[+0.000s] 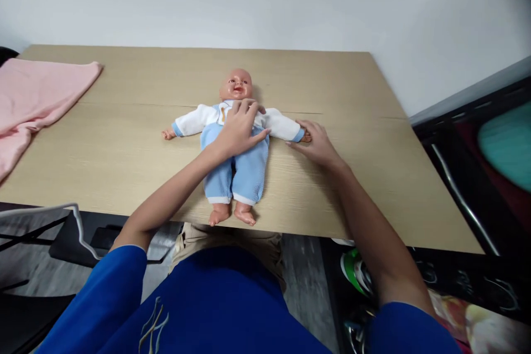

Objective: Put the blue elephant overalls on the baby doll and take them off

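Observation:
A baby doll (249,166) in a white top and light blue trousers lies on its back in the middle of the wooden table (124,144), arms spread, feet at the near edge. My left hand (240,128) rests on the doll's chest, its fingers curled at the collar of the white top. My right hand (315,141) lies flat on the table, fingers stretched out, touching the doll's hand and blue cuff on the right.
A pink cloth (33,99) lies folded at the table's far left corner. A white wall stands behind the table. Dark furniture with a metal bar (464,199) is on the right, and a grey frame (62,215) sits low on the left.

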Available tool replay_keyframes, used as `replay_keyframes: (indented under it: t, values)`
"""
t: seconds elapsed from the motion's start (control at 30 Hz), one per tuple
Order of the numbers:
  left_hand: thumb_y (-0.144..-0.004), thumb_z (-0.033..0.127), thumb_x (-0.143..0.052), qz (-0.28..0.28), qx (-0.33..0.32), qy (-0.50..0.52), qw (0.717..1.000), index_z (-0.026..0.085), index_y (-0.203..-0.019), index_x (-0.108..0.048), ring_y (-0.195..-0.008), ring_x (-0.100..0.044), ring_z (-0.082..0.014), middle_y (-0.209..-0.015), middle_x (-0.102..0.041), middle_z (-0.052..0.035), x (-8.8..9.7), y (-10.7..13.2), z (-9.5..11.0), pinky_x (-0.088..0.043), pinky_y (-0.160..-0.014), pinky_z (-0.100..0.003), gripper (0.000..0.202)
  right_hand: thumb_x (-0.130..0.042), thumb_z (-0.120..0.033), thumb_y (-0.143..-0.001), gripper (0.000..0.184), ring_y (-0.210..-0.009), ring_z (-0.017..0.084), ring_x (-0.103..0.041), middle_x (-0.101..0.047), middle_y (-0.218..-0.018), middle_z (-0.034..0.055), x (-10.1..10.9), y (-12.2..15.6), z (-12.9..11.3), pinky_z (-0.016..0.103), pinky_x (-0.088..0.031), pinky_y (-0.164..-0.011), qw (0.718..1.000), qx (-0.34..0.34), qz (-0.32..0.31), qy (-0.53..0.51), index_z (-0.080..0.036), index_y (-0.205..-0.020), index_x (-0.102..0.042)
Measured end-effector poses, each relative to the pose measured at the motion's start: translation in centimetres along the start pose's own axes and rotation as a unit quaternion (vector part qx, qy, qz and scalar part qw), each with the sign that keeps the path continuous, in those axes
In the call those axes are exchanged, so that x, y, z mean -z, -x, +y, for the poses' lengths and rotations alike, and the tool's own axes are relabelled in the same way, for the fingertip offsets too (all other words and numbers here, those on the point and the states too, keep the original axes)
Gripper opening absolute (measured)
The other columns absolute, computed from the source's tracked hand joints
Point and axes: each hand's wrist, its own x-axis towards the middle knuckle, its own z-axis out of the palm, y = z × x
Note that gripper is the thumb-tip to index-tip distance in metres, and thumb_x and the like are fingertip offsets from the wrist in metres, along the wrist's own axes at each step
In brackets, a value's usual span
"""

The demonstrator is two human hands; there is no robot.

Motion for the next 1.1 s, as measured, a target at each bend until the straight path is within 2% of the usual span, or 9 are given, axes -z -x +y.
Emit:
replay_keyframes:
  t: [0.1,0.17,0.33,0.53,0.6,0.7,0.8,0.9,1.1]
  values:
    - [-0.097,0.04,-0.092,-0.07,-0.041,-0.013,0.997,0.018,-0.157,-0.065,-0.154,-0.054,-0.0459,-0.164,-0.064,-0.0234,-1.7,-3.1,-1.1,-0.043,-0.135,-0.062,0.07,-0.087,-0.081,-0.086,0.069,-0.122,0.041,-0.08,-0.086,-0.129,0.0215,1.1,-0.9,-0.5,0.065,-0.064,-0.117,1.0,0.011,0.023,-0.012,-0.021,-0.119,-0.083]
    - [-0.09,0.035,-0.097,-0.102,-0.055,-0.037,0.993,0.016,-0.161,-0.062,-0.154,-0.054,-0.0473,-0.166,-0.063,-0.0255,-2.5,-4.4,-1.4,-0.044,-0.132,-0.062,0.082,-0.09,-0.072,-0.086,0.06,-0.114,0.039,-0.081,-0.087,-0.123,0.0197,2.1,-1.1,-1.7,0.06,-0.067,-0.109,0.998,0.028,0.059,-0.019,-0.021,-0.116,-0.082]
    - [-0.097,0.025,-0.081,-0.104,-0.045,-0.093,0.989,0.015,-0.157,-0.069,-0.142,-0.06,-0.0457,-0.152,-0.073,-0.0238,-3.0,-5.5,-0.9,-0.046,-0.122,-0.061,0.062,-0.098,-0.062,-0.085,0.056,-0.126,0.041,-0.08,-0.085,-0.13,0.0165,3.4,-1.2,-6.6,0.06,-0.068,-0.113,0.992,0.088,0.087,-0.027,-0.026,-0.124,-0.08]
    - [-0.1,0.032,-0.073,-0.054,-0.019,-0.013,0.998,0.017,-0.149,-0.073,-0.125,-0.068,-0.0409,-0.135,-0.08,-0.0187,-2.0,-4.9,-2.1,-0.051,-0.117,-0.056,0.052,-0.095,-0.076,-0.09,0.102,-0.144,0.037,-0.077,-0.069,-0.168,0.0184,-0.3,-0.6,-8.0,0.054,-0.072,-0.116,0.968,0.048,0.075,-0.232,-0.029,-0.171,-0.054]
    - [-0.099,0.035,-0.075,-0.027,-0.02,0.038,0.999,0.018,-0.147,-0.074,-0.124,-0.071,-0.039,-0.132,-0.082,-0.0167,-1.7,-4.7,-3.0,-0.053,-0.118,-0.054,0.05,-0.094,-0.078,-0.092,0.1,-0.14,0.035,-0.078,-0.07,-0.168,0.0161,-1.8,0.0,-7.4,0.055,-0.072,-0.118,0.96,0.02,0.042,-0.278,-0.034,-0.171,-0.054]
    - [-0.1,0.046,-0.082,0.02,-0.015,0.133,0.991,0.02,-0.143,-0.075,-0.133,-0.073,-0.0391,-0.139,-0.083,-0.0164,-1.4,-4.5,-4.6,-0.055,-0.123,-0.054,0.051,-0.088,-0.074,-0.1,0.076,-0.134,0.035,-0.079,-0.077,-0.159,0.0146,-3.4,1.0,-7.1,0.064,-0.067,-0.125,0.96,0.005,-0.03,-0.278,-0.035,-0.161,-0.066]
    - [-0.097,0.067,-0.088,0.06,0.024,0.252,0.965,0.022,-0.144,-0.075,-0.147,-0.072,-0.0422,-0.149,-0.082,-0.0174,-1.3,-4.2,-6.2,-0.055,-0.129,-0.059,0.067,-0.085,-0.067,-0.104,0.061,-0.14,0.039,-0.076,-0.079,-0.155,0.0156,-4.6,1.7,-8.3,0.072,-0.059,-0.132,0.965,0.053,-0.071,-0.245,-0.034,-0.154,-0.074]
    - [-0.091,0.084,-0.089,0.099,0.078,0.348,0.929,0.022,-0.144,-0.076,-0.156,-0.07,-0.045,-0.152,-0.082,-0.0185,-0.7,-3.7,-7.3,-0.053,-0.136,-0.063,0.083,-0.082,-0.072,-0.105,0.06,-0.145,0.04,-0.074,-0.079,-0.152,0.0141,-5.9,1.3,-10.5,0.069,-0.058,-0.134,0.95,0.069,-0.073,-0.296,-0.034,-0.151,-0.074]
    - [-0.089,0.089,-0.088,0.185,0.146,0.469,0.851,0.027,-0.137,-0.081,-0.162,-0.069,-0.0409,-0.148,-0.085,-0.0113,1.4,-2.7,-8.1,-0.053,-0.142,-0.057,0.079,-0.087,-0.089,-0.094,0.078,-0.139,0.035,-0.073,-0.076,-0.145,0.0124,-8.0,-1.7,-14.7,0.057,-0.064,-0.126,0.888,0.018,-0.133,-0.439,-0.031,-0.144,-0.071]
